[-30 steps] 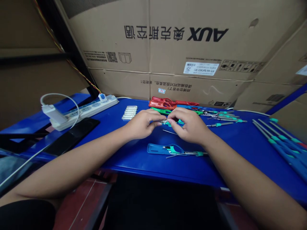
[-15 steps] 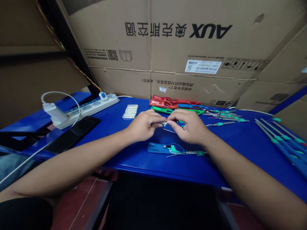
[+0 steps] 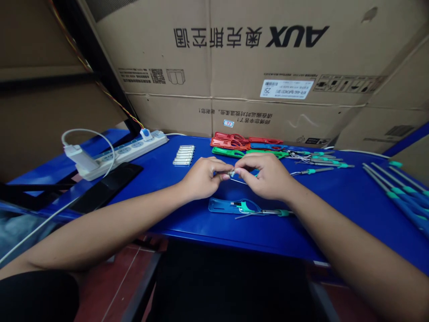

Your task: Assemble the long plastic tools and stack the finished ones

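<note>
So we've got both hands up over the middle of the counter, fingertips nearly meeting. Our left hand is pinching a small pale part between thumb and fingers, and our right hand has the other end of it pinched too; fingers cover most of it, so we can't tell exactly what it is. A thin metal rod shows just below our right fingertips. Closer to the near edge there's a blue shell lying flat, with a green piece inside and a metal tube sticking out of its right end. Along the far edge we have red shells, a green shell and some wired metal rods with green collars. Small clear cylinders sit in a row left of those, a white power strip runs by the left edge, and longer blue shells are bunched at the right edge.
</note>
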Demonstrator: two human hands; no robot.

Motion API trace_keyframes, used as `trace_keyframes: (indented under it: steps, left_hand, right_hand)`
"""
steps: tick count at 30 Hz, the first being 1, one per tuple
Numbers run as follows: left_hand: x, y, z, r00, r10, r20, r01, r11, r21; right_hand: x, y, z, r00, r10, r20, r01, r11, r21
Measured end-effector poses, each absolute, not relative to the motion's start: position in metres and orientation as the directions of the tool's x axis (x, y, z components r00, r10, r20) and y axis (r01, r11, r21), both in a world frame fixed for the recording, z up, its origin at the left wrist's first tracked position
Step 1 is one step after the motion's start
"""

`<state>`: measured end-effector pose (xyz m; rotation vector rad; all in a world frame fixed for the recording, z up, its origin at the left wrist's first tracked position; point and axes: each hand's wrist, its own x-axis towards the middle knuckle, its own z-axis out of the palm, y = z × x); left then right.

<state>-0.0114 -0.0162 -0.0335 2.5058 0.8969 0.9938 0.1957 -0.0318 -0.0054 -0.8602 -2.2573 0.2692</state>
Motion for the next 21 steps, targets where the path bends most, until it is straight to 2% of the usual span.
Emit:
trace_keyframes:
  steps: [8, 12, 18, 21]
  left_hand:
    - [-0.01, -0.0174, -0.0313, 0.529, 0.767, 0.362, 0.466, -0.619, 0.632]
    - [-0.0107, -0.017, -0.0316, 0.535, 0.781, 0.322, 0.44, -0.584, 0.683]
    - [-0.0101, -0.0168, -0.0337, 0.539, 0.77, 0.342, 0.449, -0.606, 0.657]
    - [-0.01, -0.0156, -0.0333, 0.542, 0.749, 0.38, 0.454, -0.642, 0.618]
  right_hand:
    - [0.1962, -0.0304, -0.0066, -0.556, 0.661, 0.503, 0.527, 0.749, -0.402]
    - [0.1953, -0.0314, -0.0055, -0.542, 0.694, 0.474, 0.548, 0.72, -0.426]
    - [0.193, -0.0321, -0.0059, -0.493, 0.776, 0.392, 0.564, 0.629, -0.535]
    - [0.1926, -0.0313, -0.0062, -0.448, 0.844, 0.295, 0.534, 0.517, -0.669]
